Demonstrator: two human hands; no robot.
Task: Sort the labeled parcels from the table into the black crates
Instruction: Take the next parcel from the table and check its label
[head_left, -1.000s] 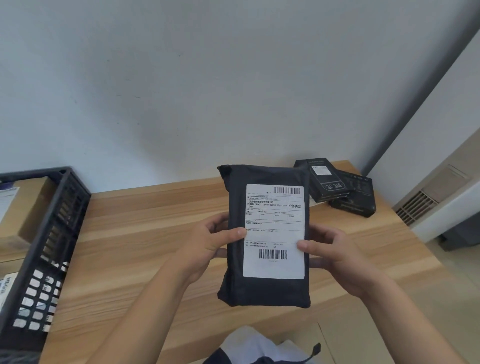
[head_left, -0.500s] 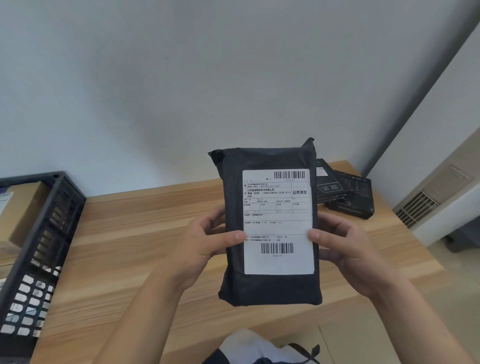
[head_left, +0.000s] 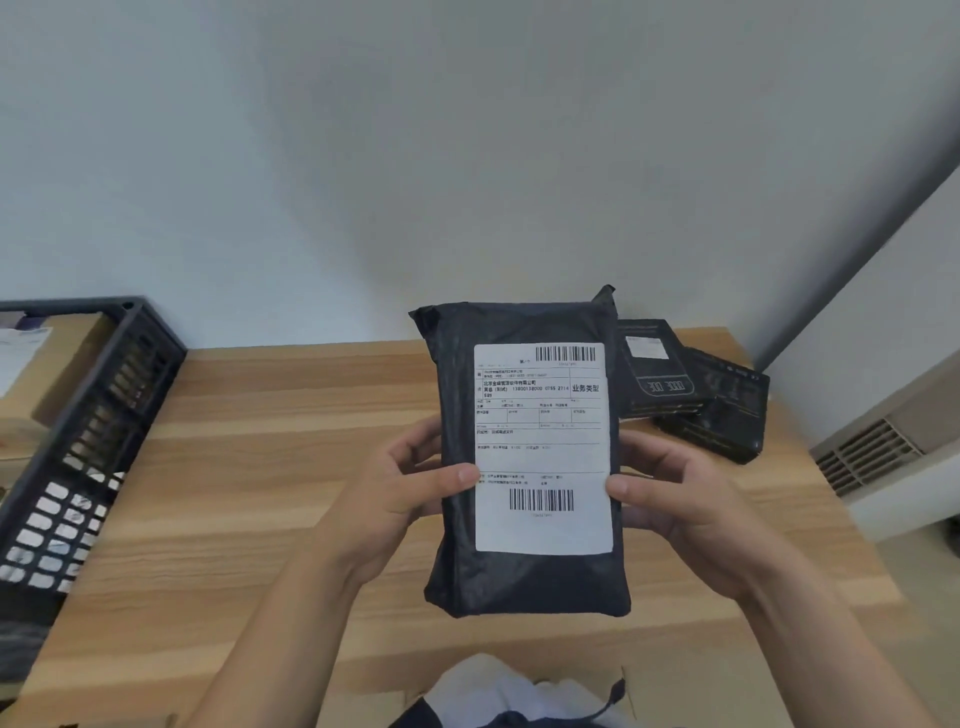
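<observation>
Gripping crinkled black plastic parcel (head_left: 524, 457), both hands.

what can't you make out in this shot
Head view, the only one:
- Label small print: too small to read.
- Boxes: partly hidden behind the parcel.
- Crate: cut off by the left edge, contents mostly unseen.
- Fingers of both hands: mostly behind the parcel.

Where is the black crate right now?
In the head view, the black crate sits at the wooden table's left edge, beside the left hand.
</observation>
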